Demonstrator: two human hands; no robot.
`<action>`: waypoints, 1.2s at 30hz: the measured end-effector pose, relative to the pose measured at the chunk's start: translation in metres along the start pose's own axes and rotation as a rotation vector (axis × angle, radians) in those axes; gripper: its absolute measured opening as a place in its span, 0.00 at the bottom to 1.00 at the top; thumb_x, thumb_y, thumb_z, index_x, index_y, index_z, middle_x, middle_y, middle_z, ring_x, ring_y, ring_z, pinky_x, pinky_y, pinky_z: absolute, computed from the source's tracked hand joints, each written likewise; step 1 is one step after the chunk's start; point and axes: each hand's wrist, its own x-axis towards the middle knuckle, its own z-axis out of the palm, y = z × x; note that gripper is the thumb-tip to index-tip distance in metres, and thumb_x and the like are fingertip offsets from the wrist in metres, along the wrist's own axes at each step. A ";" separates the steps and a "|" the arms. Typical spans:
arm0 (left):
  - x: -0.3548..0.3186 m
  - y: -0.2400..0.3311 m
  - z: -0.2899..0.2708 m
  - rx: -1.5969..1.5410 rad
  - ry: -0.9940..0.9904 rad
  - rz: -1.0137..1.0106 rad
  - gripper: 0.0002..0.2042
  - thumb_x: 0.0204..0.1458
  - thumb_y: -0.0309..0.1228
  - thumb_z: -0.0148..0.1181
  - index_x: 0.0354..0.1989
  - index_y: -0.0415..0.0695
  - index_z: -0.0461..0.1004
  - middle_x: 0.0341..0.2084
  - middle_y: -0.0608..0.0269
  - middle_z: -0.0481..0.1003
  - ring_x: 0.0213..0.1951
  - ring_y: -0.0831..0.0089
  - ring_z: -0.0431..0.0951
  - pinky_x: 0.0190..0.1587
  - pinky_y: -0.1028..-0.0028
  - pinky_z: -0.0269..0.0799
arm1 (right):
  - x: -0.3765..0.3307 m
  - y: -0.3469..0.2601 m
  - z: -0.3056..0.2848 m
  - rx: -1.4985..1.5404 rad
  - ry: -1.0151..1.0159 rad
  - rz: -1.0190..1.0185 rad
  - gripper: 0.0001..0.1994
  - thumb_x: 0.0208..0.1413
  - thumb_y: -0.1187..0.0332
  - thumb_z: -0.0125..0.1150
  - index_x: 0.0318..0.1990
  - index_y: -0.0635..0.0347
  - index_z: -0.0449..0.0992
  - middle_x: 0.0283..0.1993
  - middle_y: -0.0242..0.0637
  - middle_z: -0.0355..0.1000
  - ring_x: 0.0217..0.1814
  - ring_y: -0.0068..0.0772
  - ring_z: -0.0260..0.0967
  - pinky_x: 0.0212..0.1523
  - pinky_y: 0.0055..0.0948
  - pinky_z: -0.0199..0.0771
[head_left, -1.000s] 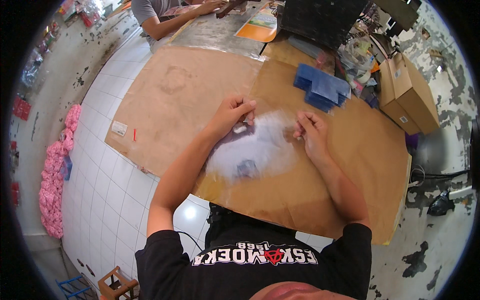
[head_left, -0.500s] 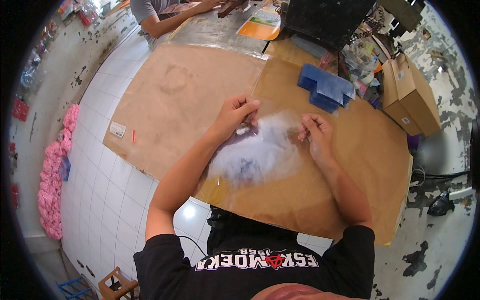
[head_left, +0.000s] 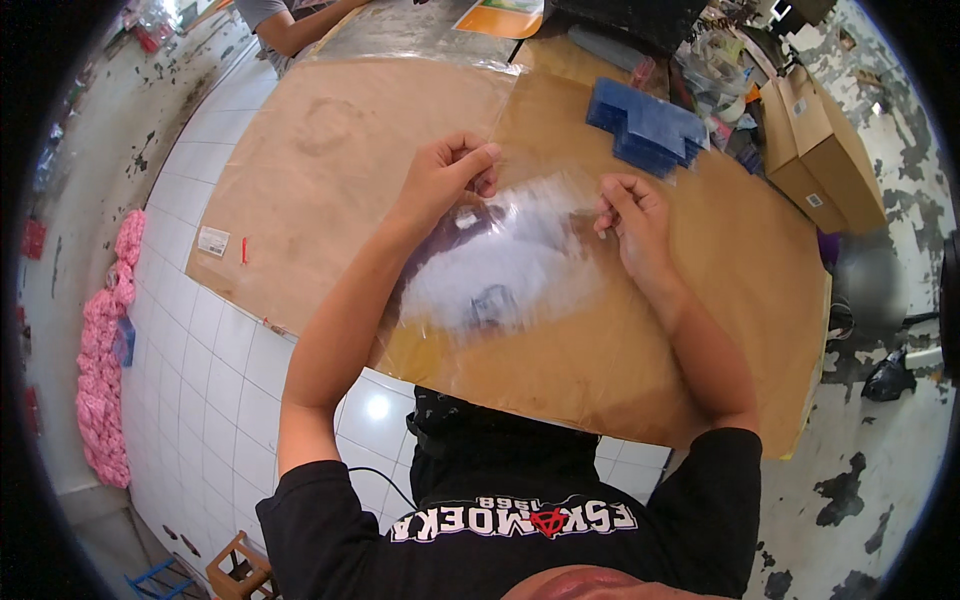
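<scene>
Over the middle of the brown-covered table [head_left: 720, 330], my left hand [head_left: 448, 178] is closed, with thumb and forefinger pinched together. My right hand [head_left: 637, 222] is closed in a similar pinch a little to its right. Something thin and see-through seems to lie between my fingertips, but its edges are too faint to make out. Below and between my hands spreads a whitish, glossy patch [head_left: 505, 275] with bright glare and a small dark mark near its lower edge. Beyond my right hand lies a stack of blue, see-through plastic pieces [head_left: 645, 125].
A cardboard box [head_left: 825, 150] stands at the right edge, beside a pile of plastic bags [head_left: 715, 65]. A small red strip [head_left: 244, 250] and a white label [head_left: 213, 241] are at the table's left. Another person's arm [head_left: 300, 30] shows at the far left. Pink bundles [head_left: 105, 370] lie along the wall.
The whole view has shifted, so the table, the blue stack and my hands sit higher in the picture. My hands keep their pinch, at about the same spacing.
</scene>
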 end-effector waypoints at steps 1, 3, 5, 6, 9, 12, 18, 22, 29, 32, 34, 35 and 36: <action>0.000 0.000 0.000 0.012 0.006 -0.003 0.09 0.56 0.32 0.59 0.29 0.40 0.72 0.21 0.67 0.72 0.22 0.81 0.72 0.24 0.82 0.68 | 0.000 -0.001 0.001 0.008 0.003 0.003 0.10 0.60 0.63 0.59 0.37 0.61 0.74 0.27 0.29 0.70 0.23 0.16 0.66 0.25 0.18 0.67; 0.001 -0.003 -0.002 0.030 -0.001 0.015 0.09 0.56 0.32 0.59 0.29 0.40 0.72 0.20 0.67 0.72 0.22 0.81 0.72 0.24 0.82 0.68 | -0.001 -0.003 0.004 0.025 0.009 0.010 0.10 0.60 0.63 0.59 0.37 0.61 0.74 0.27 0.29 0.70 0.22 0.16 0.65 0.25 0.18 0.67; 0.001 -0.004 -0.002 0.044 -0.006 0.022 0.08 0.56 0.32 0.58 0.29 0.40 0.72 0.20 0.67 0.72 0.22 0.81 0.72 0.24 0.82 0.68 | -0.002 -0.006 0.005 0.046 0.005 0.019 0.10 0.60 0.63 0.58 0.37 0.61 0.74 0.27 0.29 0.70 0.22 0.17 0.66 0.25 0.18 0.67; 0.001 -0.003 -0.003 0.050 -0.005 0.020 0.08 0.56 0.32 0.58 0.29 0.40 0.72 0.20 0.67 0.72 0.22 0.81 0.72 0.24 0.82 0.68 | -0.002 -0.005 0.005 0.056 0.003 0.024 0.09 0.60 0.63 0.58 0.37 0.61 0.74 0.27 0.29 0.70 0.22 0.17 0.66 0.25 0.18 0.67; 0.000 -0.003 -0.002 0.049 -0.033 0.050 0.08 0.56 0.31 0.57 0.29 0.40 0.72 0.20 0.66 0.73 0.22 0.81 0.73 0.24 0.82 0.68 | 0.001 -0.001 0.002 0.031 0.017 0.003 0.09 0.60 0.63 0.58 0.37 0.60 0.75 0.27 0.30 0.70 0.22 0.18 0.66 0.24 0.19 0.66; -0.001 -0.005 -0.003 0.087 -0.050 0.025 0.07 0.57 0.32 0.56 0.30 0.42 0.70 0.21 0.66 0.73 0.24 0.80 0.73 0.27 0.80 0.69 | 0.001 0.001 -0.001 0.029 0.032 0.009 0.09 0.59 0.63 0.59 0.37 0.60 0.75 0.28 0.29 0.70 0.22 0.19 0.66 0.23 0.19 0.65; 0.004 -0.010 -0.006 0.101 -0.047 0.049 0.06 0.57 0.29 0.56 0.30 0.41 0.70 0.22 0.64 0.75 0.23 0.80 0.75 0.26 0.81 0.70 | 0.001 0.000 0.002 0.011 0.050 0.011 0.10 0.59 0.62 0.59 0.38 0.60 0.75 0.28 0.29 0.69 0.21 0.18 0.65 0.22 0.19 0.64; 0.005 -0.009 -0.008 0.090 -0.058 0.084 0.06 0.56 0.28 0.57 0.30 0.39 0.71 0.21 0.63 0.76 0.22 0.81 0.75 0.24 0.82 0.70 | 0.000 -0.002 0.004 0.044 0.050 0.014 0.11 0.59 0.62 0.59 0.38 0.61 0.74 0.28 0.30 0.69 0.21 0.18 0.65 0.22 0.19 0.66; 0.004 -0.006 -0.009 0.107 -0.051 0.095 0.05 0.57 0.29 0.57 0.33 0.42 0.69 0.23 0.62 0.76 0.23 0.80 0.75 0.23 0.81 0.69 | 0.002 0.001 0.002 0.022 0.023 0.008 0.11 0.60 0.63 0.59 0.39 0.62 0.74 0.28 0.31 0.69 0.22 0.18 0.65 0.24 0.19 0.68; 0.004 -0.005 -0.008 0.123 -0.042 0.087 0.05 0.57 0.29 0.57 0.33 0.42 0.69 0.23 0.62 0.76 0.23 0.80 0.74 0.22 0.82 0.68 | 0.001 0.000 0.002 0.018 0.024 0.013 0.10 0.60 0.63 0.58 0.39 0.62 0.74 0.28 0.31 0.70 0.22 0.18 0.65 0.24 0.18 0.68; 0.002 -0.002 -0.006 0.133 -0.033 0.052 0.05 0.57 0.28 0.57 0.33 0.42 0.69 0.23 0.63 0.75 0.23 0.80 0.74 0.22 0.82 0.68 | 0.000 -0.001 0.002 0.022 0.026 0.014 0.10 0.60 0.63 0.58 0.39 0.62 0.74 0.28 0.31 0.69 0.22 0.18 0.65 0.24 0.19 0.68; 0.002 -0.003 -0.006 0.129 -0.038 0.063 0.05 0.57 0.29 0.57 0.33 0.42 0.69 0.23 0.63 0.75 0.22 0.80 0.74 0.22 0.82 0.68 | 0.000 -0.002 0.003 0.030 0.027 0.011 0.10 0.60 0.63 0.58 0.39 0.62 0.74 0.28 0.30 0.69 0.22 0.18 0.65 0.24 0.19 0.68; 0.003 -0.006 -0.007 0.124 -0.043 0.074 0.05 0.57 0.29 0.57 0.32 0.42 0.69 0.23 0.63 0.75 0.22 0.80 0.74 0.23 0.81 0.68 | -0.001 -0.002 0.004 0.038 0.029 0.007 0.11 0.60 0.63 0.58 0.39 0.62 0.74 0.28 0.30 0.69 0.22 0.18 0.65 0.24 0.19 0.68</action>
